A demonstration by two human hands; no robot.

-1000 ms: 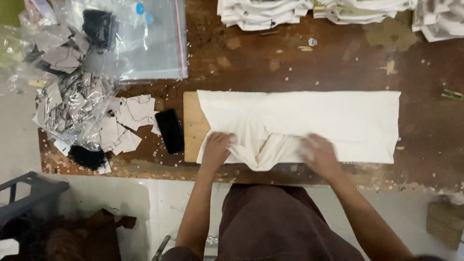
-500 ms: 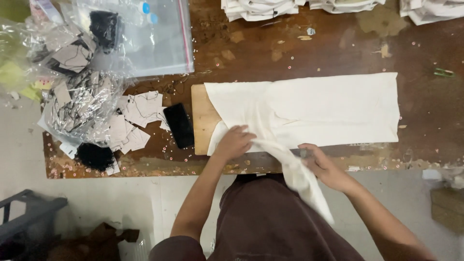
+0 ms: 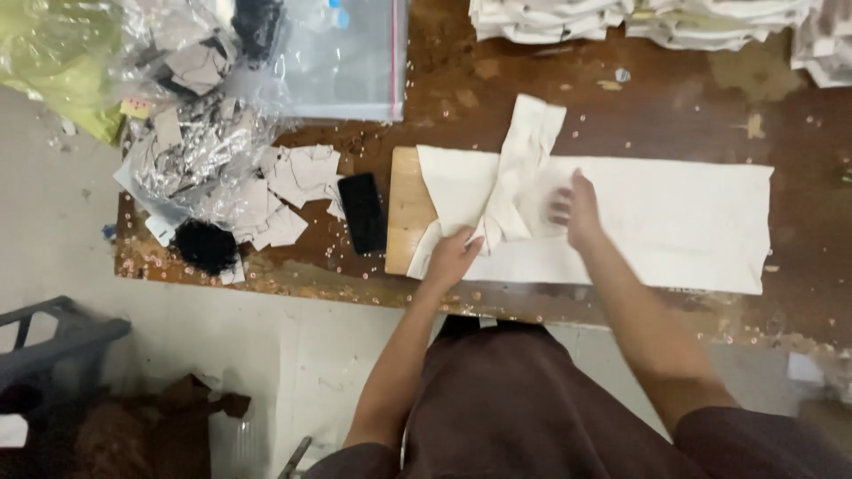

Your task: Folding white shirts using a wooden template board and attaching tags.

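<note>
A cream rectangular cloth bag (image 3: 621, 222) is seen spread across a pale wooden board (image 3: 404, 208) on the worn brown table (image 3: 674, 106). Its folded strap (image 3: 519, 168) is pinched by the left hand (image 3: 453, 257), while the cloth is pressed by the right hand (image 3: 577, 208), fingers flat and spread. A black phone (image 3: 362, 213) lies just left of the board.

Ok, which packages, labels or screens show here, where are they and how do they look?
Clear zip bag: table's top left, flat, rectangular, red edge stripe.
Crinkled clear wrapping: left edge, silvery, holding pale card pieces.
Black phone: left of the wooden board, dark screen.
Small yellow label: far left.
</note>
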